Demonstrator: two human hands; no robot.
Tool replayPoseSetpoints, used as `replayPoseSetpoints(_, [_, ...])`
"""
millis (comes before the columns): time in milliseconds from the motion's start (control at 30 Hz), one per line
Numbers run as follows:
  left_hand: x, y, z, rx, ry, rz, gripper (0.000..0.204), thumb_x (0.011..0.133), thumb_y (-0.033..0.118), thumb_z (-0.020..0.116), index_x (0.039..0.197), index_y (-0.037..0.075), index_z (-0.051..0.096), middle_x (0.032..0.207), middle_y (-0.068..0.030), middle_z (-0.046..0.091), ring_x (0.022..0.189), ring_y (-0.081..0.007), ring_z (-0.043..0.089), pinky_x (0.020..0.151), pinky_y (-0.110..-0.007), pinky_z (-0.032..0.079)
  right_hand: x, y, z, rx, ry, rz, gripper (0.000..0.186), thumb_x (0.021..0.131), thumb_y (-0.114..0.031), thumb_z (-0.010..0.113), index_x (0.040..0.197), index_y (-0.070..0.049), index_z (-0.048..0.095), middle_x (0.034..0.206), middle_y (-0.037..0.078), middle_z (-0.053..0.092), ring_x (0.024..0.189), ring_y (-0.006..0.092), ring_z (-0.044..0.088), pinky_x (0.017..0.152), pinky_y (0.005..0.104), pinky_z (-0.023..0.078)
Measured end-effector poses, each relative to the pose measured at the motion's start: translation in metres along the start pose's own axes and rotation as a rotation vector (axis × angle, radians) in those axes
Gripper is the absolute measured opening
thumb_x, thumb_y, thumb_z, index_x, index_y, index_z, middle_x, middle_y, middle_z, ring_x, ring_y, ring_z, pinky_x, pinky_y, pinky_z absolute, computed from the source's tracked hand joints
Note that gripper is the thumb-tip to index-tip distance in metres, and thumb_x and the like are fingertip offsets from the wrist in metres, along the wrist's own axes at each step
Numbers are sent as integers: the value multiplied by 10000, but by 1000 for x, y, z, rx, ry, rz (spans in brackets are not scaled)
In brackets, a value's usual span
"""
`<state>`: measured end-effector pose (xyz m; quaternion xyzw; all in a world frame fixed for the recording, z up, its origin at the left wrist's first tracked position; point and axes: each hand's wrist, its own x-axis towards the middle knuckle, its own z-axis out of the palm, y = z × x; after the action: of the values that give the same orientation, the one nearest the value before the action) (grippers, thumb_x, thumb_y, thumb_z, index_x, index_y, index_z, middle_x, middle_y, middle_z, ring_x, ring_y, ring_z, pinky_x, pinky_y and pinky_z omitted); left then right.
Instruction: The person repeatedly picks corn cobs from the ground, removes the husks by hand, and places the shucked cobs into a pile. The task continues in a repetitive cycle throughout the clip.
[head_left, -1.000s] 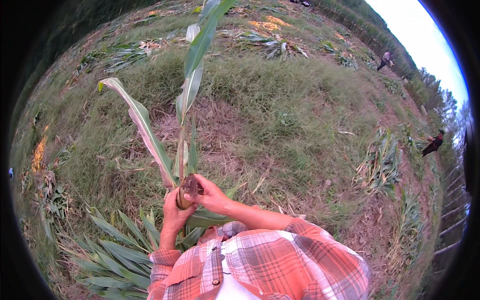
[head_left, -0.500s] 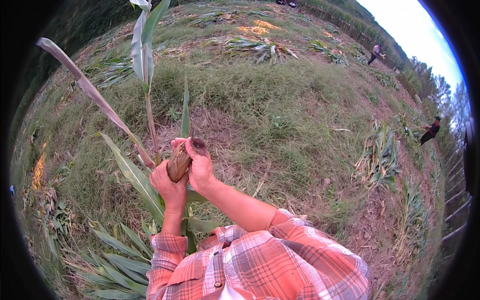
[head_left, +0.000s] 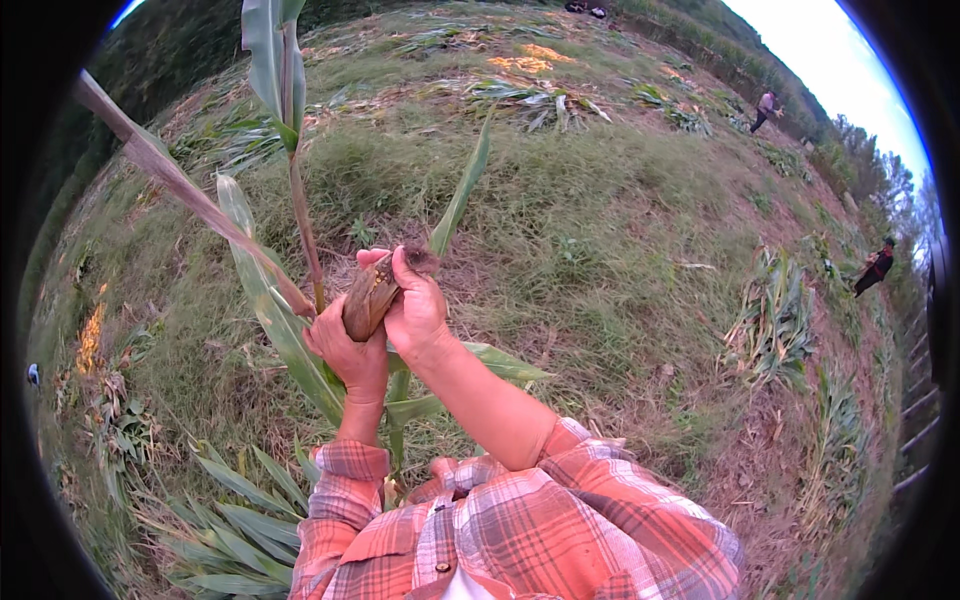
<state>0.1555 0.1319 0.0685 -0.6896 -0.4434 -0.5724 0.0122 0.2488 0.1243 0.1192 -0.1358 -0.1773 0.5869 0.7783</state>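
Note:
An ear of corn (head_left: 370, 300) in its brown husk is between my two hands, tilted, with dark silk at its upper end. My left hand (head_left: 350, 345) is closed round its lower end and the stalk beside it. Around the upper part wraps my right hand (head_left: 415, 305), its thumb near the silk tip. A few yellow specks, apparently kernels, show at the husk opening. The corn stalk (head_left: 303, 220) rises past my hands with long green leaves, and a dry purplish leaf (head_left: 190, 195) slants to the upper left.
Cut green stalks (head_left: 240, 540) lie at lower left. Another heap of stalks (head_left: 775, 320) is on the right. Yellow corn piles (head_left: 530, 60) lie far ahead and at the left (head_left: 92, 335). Two people stand at the far right, one in dark clothes (head_left: 876, 268). Grass covers the ground.
Both hands and the ear have moved slightly up and to the right in view. The stalk's leaves have shifted, one green leaf now leaning right. My grip looks the same.

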Motion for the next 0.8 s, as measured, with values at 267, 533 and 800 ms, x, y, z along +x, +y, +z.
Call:
replayPoseSetpoints(267, [-25,-1,4,-69,36,-61,533,616,169,769,1090,113,534,992,-43,580,969,-266,518,957,-435,268,-9,2,-14,-21,148,53,162,934,-178,503,945,-30,568,966,130,647,836,182,607,772,324,489])
replayPoseSetpoints(533, [-31,-8,3,-235,-105,-209,639,588,102,821,1139,62,499,1081,-70,502,1023,-230,478,916,-346,379,1,6,-35,89,176,142,146,907,-177,546,944,-37,562,924,125,648,890,228,619,830,382,495])
replayPoseSetpoints(800, [-23,-2,-14,-748,-518,-369,608,887,155,559,1410,69,263,1400,-121,301,1260,-237,338,1038,-342,287,-17,38,-34,-70,170,-37,216,904,-235,566,935,-22,579,859,30,639,769,107,605,702,259,522])
